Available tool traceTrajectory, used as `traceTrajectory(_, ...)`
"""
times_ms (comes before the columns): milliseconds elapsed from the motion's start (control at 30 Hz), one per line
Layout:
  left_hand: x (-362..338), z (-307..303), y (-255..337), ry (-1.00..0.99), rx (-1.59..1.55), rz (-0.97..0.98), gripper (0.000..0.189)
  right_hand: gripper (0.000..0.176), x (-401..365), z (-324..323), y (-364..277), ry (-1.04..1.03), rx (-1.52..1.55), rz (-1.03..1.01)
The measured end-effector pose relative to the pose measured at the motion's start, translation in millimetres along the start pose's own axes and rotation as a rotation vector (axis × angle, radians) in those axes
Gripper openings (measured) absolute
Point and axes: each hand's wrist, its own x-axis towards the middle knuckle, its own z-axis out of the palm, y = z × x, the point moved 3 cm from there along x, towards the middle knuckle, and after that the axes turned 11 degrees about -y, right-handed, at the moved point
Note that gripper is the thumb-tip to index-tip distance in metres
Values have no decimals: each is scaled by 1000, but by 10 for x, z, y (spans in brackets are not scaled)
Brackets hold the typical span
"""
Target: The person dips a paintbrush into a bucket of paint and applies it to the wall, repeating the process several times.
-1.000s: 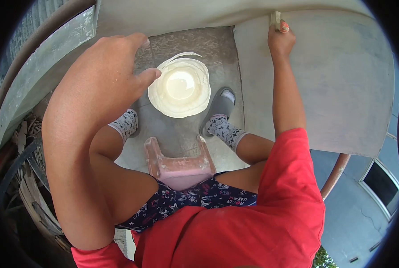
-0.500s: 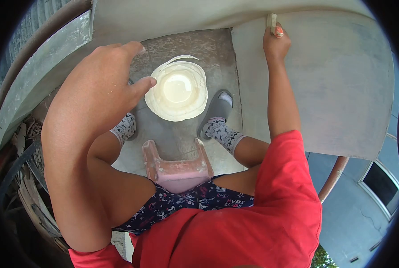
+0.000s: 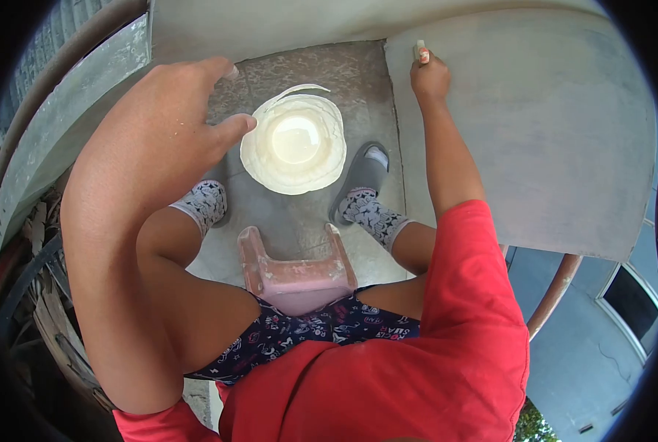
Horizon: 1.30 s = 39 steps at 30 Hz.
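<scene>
My left hand (image 3: 189, 107) is in the air with thumb and fingers apart. In this view its thumb overlaps the left rim of a round tub (image 3: 293, 179) that stands on the floor, its broad edge crusted with cream-white paint. Cream liquid paint (image 3: 297, 140) fills the middle, with a bright reflection on it. Away to the right, my right hand (image 3: 431, 78) is closed around a small paintbrush (image 3: 421, 50) with a pale flat end and an orange-and-white part. The brush is at the grey wall panel (image 3: 542, 132), near its left edge.
I sit on a pink, paint-spattered stool (image 3: 299, 274) with my feet either side of the tub. A curved rusty pipe rail (image 3: 30, 96) runs along the left, above dry wood scraps (image 3: 56, 317). Another rusty pipe (image 3: 555, 295) stands below the panel at right.
My right hand has moved left and slightly down along the panel with the paintbrush. My left hand stays nearly in place, and the view has shifted slightly.
</scene>
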Motion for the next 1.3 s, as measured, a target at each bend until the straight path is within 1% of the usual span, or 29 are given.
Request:
traceTrajectory(67,-20,-27,-55,149,47,60,50,13,20,-446,-33,100,-16,-14)
traceTrajectory(133,-51,-66,15,118,35,47,49,12,-32,-988,-166,200,61,-6)
traceTrajectory(167,-68,-77,27,92,23,38,49,12,-92,-1109,-228,195,67,-5)
traceTrajectory(200,-65,-68,4,88,27,33,49,12,-158,-1217,-263,242,187,-10)
traceTrajectory(233,-53,-44,-4,84,38,68,49,11,-226,-1256,-277,286,304,-14)
traceTrajectory(267,-59,-31,0,84,50,103,49,11,-262,-1160,-278,282,309,-12)
traceTrajectory(300,-71,-42,8,87,56,98,49,11,-258,-947,-271,229,250,-28)
traceTrajectory(333,-83,-45,11,84,45,70,49,11,-258,-716,-261,175,189,-44)
traceTrajectory(367,-85,-44,14,81,33,39,49,11,-225,-459,-243,97,164,-102)
traceTrajectory(433,-67,-19,-9,64,33,15,49,12,-154,37,-220,25,71,-166)
traceTrajectory(500,-65,36,-19,27,29,4,48,12,-15,421,-107,0,11,-157)
traceTrajectory(533,-72,40,-23,35,24,-14,48,13,3,477,-61,-8,-50,-155)
traceTrajectory(567,-61,43,-41,48,19,-32,47,13,53,456,57,-10,-54,-146)
traceTrajectory(600,-44,68,-84,39,15,-29,47,13,134,307,125,54,-50,-125)
traceTrajectory(633,-28,85,-144,45,30,-15,47,13,221,192,116,115,-40,-111)
traceTrajectory(667,-24,99,-180,52,48,0,47,13,238,68,46,108,-35,-113)
traceTrajectory(733,-40,119,-176,67,65,-10,47,13,140,-286,-81,268,90,-53)
traceTrajectory(767,-48,132,-165,80,81,-12,47,13,49,-305,-131,262,94,-63)
traceTrajectory(833,-63,153,-139,81,90,-36,47,13,-81,-274,-191,309,329,14)
traceTrajectory(867,-50,148,-117,79,106,-43,48,13,-89,-113,-160,314,336,14)
traceTrajectory(933,-62,166,-153,93,136,-47,48,14,-2,339,-100,142,180,-8)
traceTrajectory(967,-58,175,-170,94,158,-47,48,14,110,413,-78,153,182,-11)
traceTrajectory(1033,-42,179,-177,92,148,-55,48,14,223,466,-86,119,52,-30)
traceTrajectory(1067,-38,182,-178,83,135,-64,48,14,256,440,-40,115,50,-29)
traceTrajectory(1167,-44,152,-172,123,142,-43,48,13,219,-25,-119,160,87,12)
traceTrajectory(1233,-69,126,-132,125,128,-24,48,14,57,-238,-120,306,324,-12)
traceTrajectory(1300,-89,119,-120,128,117,-1,48,13,-81,-213,-196,282,363,-11)
